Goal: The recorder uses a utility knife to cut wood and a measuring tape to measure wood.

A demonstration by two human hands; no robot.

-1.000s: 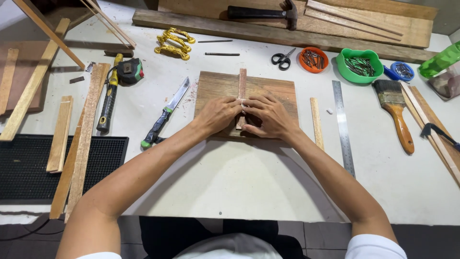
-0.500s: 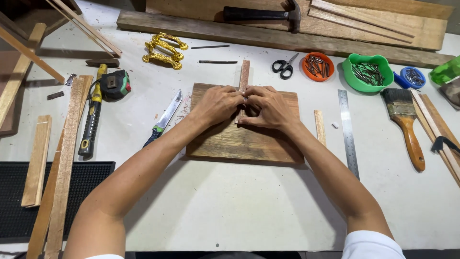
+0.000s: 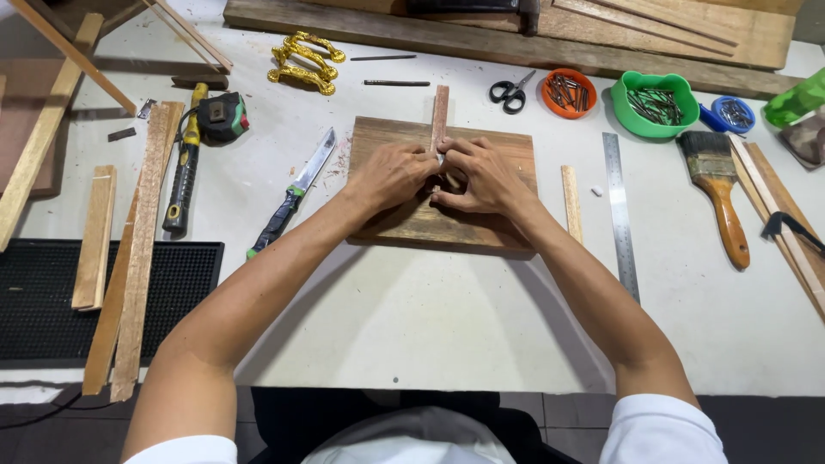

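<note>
Pressing together over a narrow wooden strip (image 3: 440, 107), the left hand (image 3: 391, 174) and right hand (image 3: 485, 176) meet with fingertips pinched around a small pale piece at the strip's lower part. That strip lies lengthwise on a flat brown rectangular wooden board (image 3: 507, 146) mid-table. Judging by this, fitting is underway; nails in the orange round bowl (image 3: 569, 92) sit untouched.

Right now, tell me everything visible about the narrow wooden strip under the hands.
The narrow wooden strip is thin, reddish-brown bare wood, lying flat and pointing away from the person. Its far end overhangs the back edge of the wooden board; its near part lies on the board, hidden under the left hand and right hand, which press on it together.
</note>
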